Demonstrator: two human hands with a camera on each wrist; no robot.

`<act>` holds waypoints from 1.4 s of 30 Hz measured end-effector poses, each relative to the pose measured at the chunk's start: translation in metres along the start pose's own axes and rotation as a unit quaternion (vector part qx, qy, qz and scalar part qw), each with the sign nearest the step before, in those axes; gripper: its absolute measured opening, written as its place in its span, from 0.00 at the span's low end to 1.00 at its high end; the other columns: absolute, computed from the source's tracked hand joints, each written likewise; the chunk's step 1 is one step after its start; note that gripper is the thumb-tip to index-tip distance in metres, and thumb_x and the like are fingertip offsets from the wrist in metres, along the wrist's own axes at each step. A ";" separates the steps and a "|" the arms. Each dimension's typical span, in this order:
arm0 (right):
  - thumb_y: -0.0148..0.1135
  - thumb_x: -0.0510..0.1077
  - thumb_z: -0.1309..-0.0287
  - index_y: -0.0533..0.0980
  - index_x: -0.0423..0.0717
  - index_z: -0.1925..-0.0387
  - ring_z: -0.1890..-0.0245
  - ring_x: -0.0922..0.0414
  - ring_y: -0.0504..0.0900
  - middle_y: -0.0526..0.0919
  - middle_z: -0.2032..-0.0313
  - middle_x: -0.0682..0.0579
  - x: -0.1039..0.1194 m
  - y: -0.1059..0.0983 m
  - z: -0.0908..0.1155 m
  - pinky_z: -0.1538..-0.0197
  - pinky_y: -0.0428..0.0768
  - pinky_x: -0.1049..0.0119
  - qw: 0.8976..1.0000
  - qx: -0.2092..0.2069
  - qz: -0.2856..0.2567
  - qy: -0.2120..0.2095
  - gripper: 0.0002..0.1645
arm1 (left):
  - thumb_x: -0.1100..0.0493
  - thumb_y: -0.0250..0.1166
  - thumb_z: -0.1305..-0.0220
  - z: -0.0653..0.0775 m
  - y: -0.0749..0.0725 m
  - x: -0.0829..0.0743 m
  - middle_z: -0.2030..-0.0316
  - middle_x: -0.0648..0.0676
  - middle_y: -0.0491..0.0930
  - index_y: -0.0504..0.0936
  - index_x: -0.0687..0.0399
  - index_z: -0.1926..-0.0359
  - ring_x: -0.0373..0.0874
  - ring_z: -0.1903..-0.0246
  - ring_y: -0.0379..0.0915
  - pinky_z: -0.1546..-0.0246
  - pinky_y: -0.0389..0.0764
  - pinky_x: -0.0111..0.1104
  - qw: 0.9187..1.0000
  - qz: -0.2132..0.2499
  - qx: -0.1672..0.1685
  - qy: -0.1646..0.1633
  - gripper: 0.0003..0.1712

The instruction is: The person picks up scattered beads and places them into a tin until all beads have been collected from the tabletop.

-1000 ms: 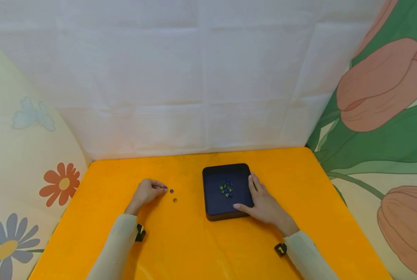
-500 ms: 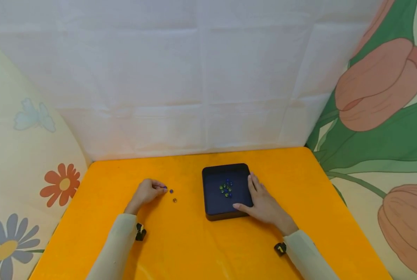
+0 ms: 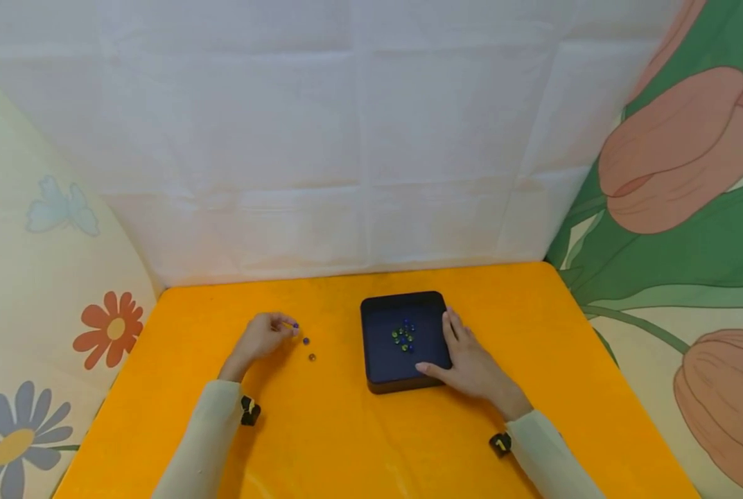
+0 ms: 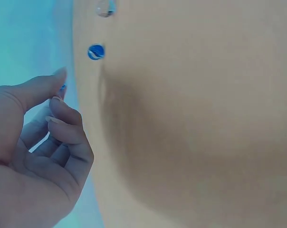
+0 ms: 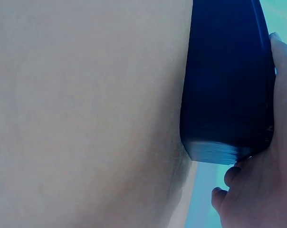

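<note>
My left hand pinches a small blue marble between thumb and fingertips, just above the table. In the left wrist view only a sliver of that marble shows between the fingers. Near it on the table lie a blue swirled marble and a clear amber-looking marble. My right hand holds the square black tray at its right side, thumb over the rim and fingers along the outer wall. Several blue and yellow-green marbles lie clustered inside the tray.
The table has an orange cover. A white sheet hangs behind it, and flower-patterned panels stand on both sides. Each wrist carries a small black device.
The left hand has risen slightly off the table with the pinched blue marble. My right hand and the tray have stayed in place.
</note>
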State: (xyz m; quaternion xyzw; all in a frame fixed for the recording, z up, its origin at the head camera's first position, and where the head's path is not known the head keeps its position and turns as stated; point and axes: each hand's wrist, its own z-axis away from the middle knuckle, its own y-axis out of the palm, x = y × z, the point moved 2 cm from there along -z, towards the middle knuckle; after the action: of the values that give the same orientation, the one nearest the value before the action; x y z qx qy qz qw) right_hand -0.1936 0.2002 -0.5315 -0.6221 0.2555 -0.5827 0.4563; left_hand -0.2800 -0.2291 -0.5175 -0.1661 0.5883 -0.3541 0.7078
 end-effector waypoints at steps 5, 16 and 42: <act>0.56 0.82 0.38 0.37 0.41 0.16 0.16 0.35 0.47 0.32 0.15 0.42 0.000 0.000 0.000 0.20 0.56 0.35 1.000 -0.001 -0.001 -0.001 0.73 | 0.50 0.65 0.24 -0.002 -0.001 -0.009 0.53 0.61 0.86 0.86 0.56 0.43 0.49 0.58 0.80 0.61 0.78 0.35 0.999 -0.017 -0.008 0.029 0.18; 0.57 0.81 0.37 0.37 0.40 0.16 0.16 0.35 0.46 0.32 0.15 0.42 -0.001 0.001 0.000 0.20 0.57 0.34 1.000 -0.001 -0.005 -0.004 0.73 | 0.49 0.65 0.24 -0.012 0.007 -0.040 0.53 0.62 0.85 0.85 0.54 0.43 0.52 0.64 0.78 0.68 0.75 0.34 0.999 0.006 -0.011 0.045 0.18; 0.56 0.81 0.37 0.37 0.40 0.16 0.16 0.34 0.46 0.31 0.15 0.43 0.000 0.000 0.000 0.20 0.57 0.34 1.000 0.002 -0.003 -0.002 0.72 | 0.47 0.65 0.24 -0.038 0.041 -0.107 0.51 0.57 0.84 0.85 0.51 0.41 0.52 0.56 0.78 0.57 0.79 0.39 0.996 0.055 0.006 0.067 0.19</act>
State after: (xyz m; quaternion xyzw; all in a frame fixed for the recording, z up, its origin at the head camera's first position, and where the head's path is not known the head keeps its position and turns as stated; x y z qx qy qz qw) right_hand -0.1932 0.2004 -0.5317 -0.6233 0.2514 -0.5832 0.4562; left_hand -0.3097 -0.1195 -0.4775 -0.1049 0.6404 -0.3286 0.6862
